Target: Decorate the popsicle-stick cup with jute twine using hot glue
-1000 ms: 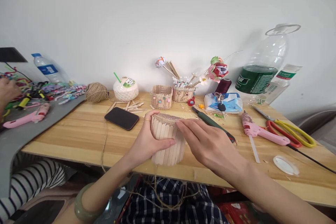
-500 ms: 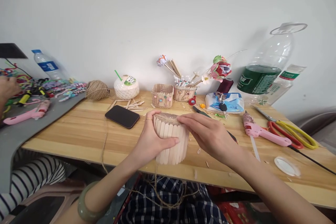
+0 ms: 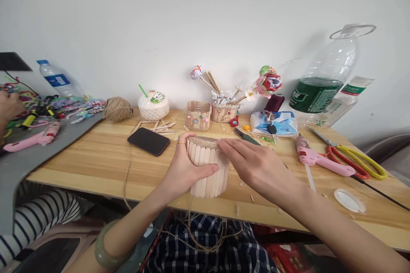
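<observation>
A round holder made of upright popsicle sticks point(image 3: 205, 175) is raised over the front of the table. Brown twine point(image 3: 205, 141) is wound about its upper rim. My left hand point(image 3: 188, 166) grips the holder from the left, thumb across the front sticks and fingers behind the rim. On the right side of the rim, my right hand point(image 3: 250, 155) presses with its fingers together on the twine; whether they pinch a strand is hidden. Loose twine point(image 3: 205, 247) hangs below the holder in loops over the lap, and a strand runs up over the table edge on the left.
A black phone point(image 3: 148, 141), popsicle sticks and a twine ball point(image 3: 117, 109) lie left. Decorated stick boxes point(image 3: 197, 116) stand behind. To the right are a pink glue gun point(image 3: 323, 163), scissors point(image 3: 358, 164) and a large bottle point(image 3: 320, 81). Another person's hand point(image 3: 9, 106) is far left.
The holder tips slightly, showing a little more of the twine band at its rim. Both hands keep nearly the same hold. The view shifts a little.
</observation>
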`<action>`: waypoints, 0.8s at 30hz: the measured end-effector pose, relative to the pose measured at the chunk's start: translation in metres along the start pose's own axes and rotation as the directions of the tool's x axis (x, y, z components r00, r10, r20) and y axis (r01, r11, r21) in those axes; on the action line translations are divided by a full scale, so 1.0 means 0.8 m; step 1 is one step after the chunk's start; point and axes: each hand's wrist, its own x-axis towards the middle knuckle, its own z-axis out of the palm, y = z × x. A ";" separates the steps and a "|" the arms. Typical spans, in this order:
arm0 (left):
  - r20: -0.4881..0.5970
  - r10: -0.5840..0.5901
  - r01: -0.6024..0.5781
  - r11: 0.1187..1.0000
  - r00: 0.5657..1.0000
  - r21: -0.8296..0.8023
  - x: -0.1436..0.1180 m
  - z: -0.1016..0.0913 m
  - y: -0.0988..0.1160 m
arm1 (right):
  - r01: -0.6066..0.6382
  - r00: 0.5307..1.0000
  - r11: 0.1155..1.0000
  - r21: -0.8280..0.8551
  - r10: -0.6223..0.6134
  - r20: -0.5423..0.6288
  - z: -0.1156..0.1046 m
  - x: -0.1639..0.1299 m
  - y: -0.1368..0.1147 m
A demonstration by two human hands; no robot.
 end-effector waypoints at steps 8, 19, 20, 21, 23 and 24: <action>-0.014 -0.013 0.013 1.000 1.000 0.005 0.000 0.001 -0.001 | -0.028 0.998 0.999 -0.029 0.026 -0.050 0.016 -0.001 -0.001; 0.002 -0.017 0.017 0.998 1.000 -0.055 -0.003 -0.002 -0.002 | -0.030 0.999 0.982 0.185 0.037 -0.036 0.012 -0.006 0.003; -0.001 -0.017 0.017 0.998 1.000 -0.054 -0.003 -0.002 -0.002 | -0.027 0.999 0.985 0.173 0.034 -0.036 0.011 -0.005 0.002; -0.004 -0.016 0.016 0.999 1.000 -0.052 -0.004 -0.001 -0.002 | -0.032 0.998 0.986 0.162 0.041 -0.051 0.012 -0.005 0.000; -0.008 -0.011 0.010 0.998 1.000 -0.059 -0.004 -0.001 -0.003 | -0.056 0.989 0.988 0.144 0.075 -0.126 0.018 -0.004 -0.004; -0.008 -0.010 0.009 0.998 1.000 -0.066 -0.004 -0.001 -0.004 | -0.081 0.978 0.985 0.154 0.109 -0.176 0.024 -0.005 -0.007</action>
